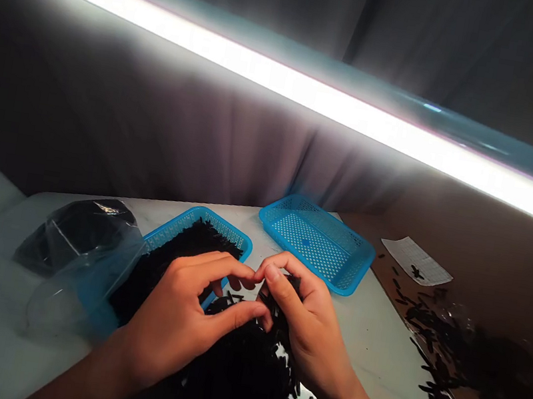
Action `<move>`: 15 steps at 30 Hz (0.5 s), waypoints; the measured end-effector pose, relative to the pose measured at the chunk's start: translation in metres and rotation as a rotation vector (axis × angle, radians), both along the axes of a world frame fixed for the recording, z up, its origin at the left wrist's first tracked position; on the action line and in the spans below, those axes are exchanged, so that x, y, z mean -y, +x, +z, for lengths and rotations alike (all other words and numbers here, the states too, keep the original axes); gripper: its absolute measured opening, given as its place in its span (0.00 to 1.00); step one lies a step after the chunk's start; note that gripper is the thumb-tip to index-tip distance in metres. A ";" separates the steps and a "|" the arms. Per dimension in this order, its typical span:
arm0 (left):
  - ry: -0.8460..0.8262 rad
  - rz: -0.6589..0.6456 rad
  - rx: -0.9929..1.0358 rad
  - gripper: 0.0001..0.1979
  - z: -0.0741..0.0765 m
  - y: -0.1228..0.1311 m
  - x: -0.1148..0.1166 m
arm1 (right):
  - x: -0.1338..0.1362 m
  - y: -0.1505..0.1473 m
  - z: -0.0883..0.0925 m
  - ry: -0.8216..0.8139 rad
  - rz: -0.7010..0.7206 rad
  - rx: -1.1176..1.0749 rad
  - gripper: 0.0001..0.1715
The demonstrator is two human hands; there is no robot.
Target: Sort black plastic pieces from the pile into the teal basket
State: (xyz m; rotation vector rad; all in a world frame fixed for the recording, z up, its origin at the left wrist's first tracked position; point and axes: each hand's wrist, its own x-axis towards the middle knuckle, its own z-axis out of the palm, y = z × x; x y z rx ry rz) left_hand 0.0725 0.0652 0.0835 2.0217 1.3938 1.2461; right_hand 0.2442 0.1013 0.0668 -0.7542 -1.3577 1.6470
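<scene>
My left hand (201, 307) curves over a heap of small, slim black pieces (238, 377), its thumb and index finger apart with nothing visible between them. Its fingertips meet those of my right hand (309, 314), which is closed around several of the same black pieces (282, 317). The thumb of that hand presses towards its index finger. What the pieces are, I cannot make out. Left of the hands, a blue basket (236, 230) is filled with more black pieces (193, 242), partly hidden by my left hand.
A second blue basket (307, 243) stands at the back. At the left lies a clear plastic bag (84, 231) with dark contents. Black pieces (442, 382) are scattered along the right edge, near a white paper (416, 258). A lit tube lamp (285, 84) crosses above.
</scene>
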 end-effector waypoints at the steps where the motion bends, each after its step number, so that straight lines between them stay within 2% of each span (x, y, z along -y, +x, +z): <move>1: -0.038 -0.013 0.037 0.04 -0.002 0.003 0.000 | 0.001 0.000 0.000 0.019 -0.010 0.007 0.19; 4: -0.058 -0.049 0.123 0.04 -0.005 0.004 -0.003 | 0.004 0.000 0.002 0.066 -0.036 0.039 0.18; 7: 0.057 -0.066 0.167 0.07 -0.005 -0.001 -0.004 | 0.003 0.001 0.004 0.104 -0.065 0.063 0.15; 9: 0.127 -0.028 0.174 0.08 -0.003 -0.004 -0.004 | 0.001 0.004 0.006 0.170 -0.101 0.087 0.15; 12: 0.188 0.059 0.173 0.07 -0.002 -0.007 -0.002 | 0.000 0.009 0.008 0.331 -0.157 0.154 0.12; 15: 0.220 0.087 0.184 0.06 -0.002 -0.007 -0.001 | 0.002 0.013 0.007 0.563 -0.166 0.276 0.05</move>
